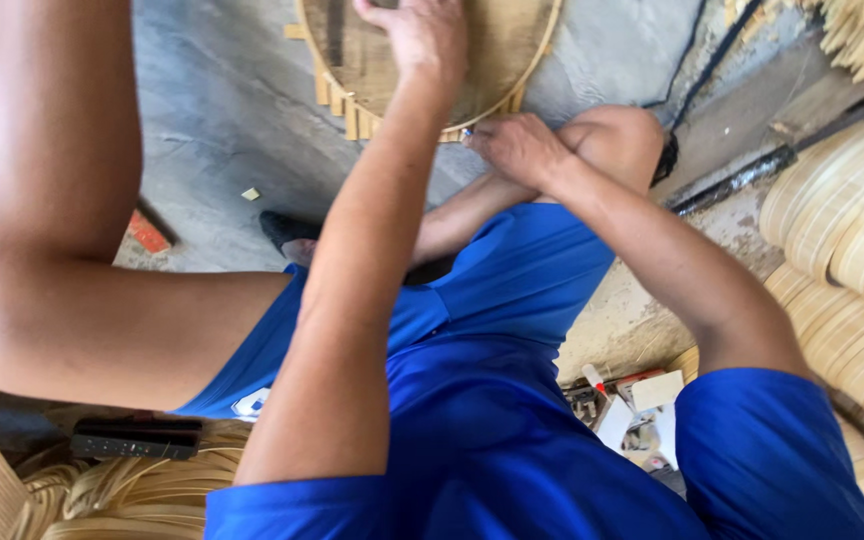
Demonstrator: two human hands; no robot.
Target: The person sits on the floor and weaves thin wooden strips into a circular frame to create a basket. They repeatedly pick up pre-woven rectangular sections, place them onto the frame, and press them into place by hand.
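A round woven bamboo tray (492, 50) rests on the concrete floor and against my right knee (617, 135), with short strip ends sticking out along its rim (352, 115). My left hand (422, 35) lies on the tray's woven face and holds it, its fingertips cut off by the top edge. My right hand (517, 145) is curled at the near rim, fingers pinched on the strip ends. A tiny blue bit (467, 132) shows at its fingertips; what it is I cannot tell.
Stacked bamboo hoops (852, 230) fill the right side. Loose bamboo strips (132, 495) and a black device (137, 438) lie at lower left. A box of small items (632, 415) sits by my hip. A dark rod (742, 175) crosses the floor. My foot wears a black sandal (282, 230).
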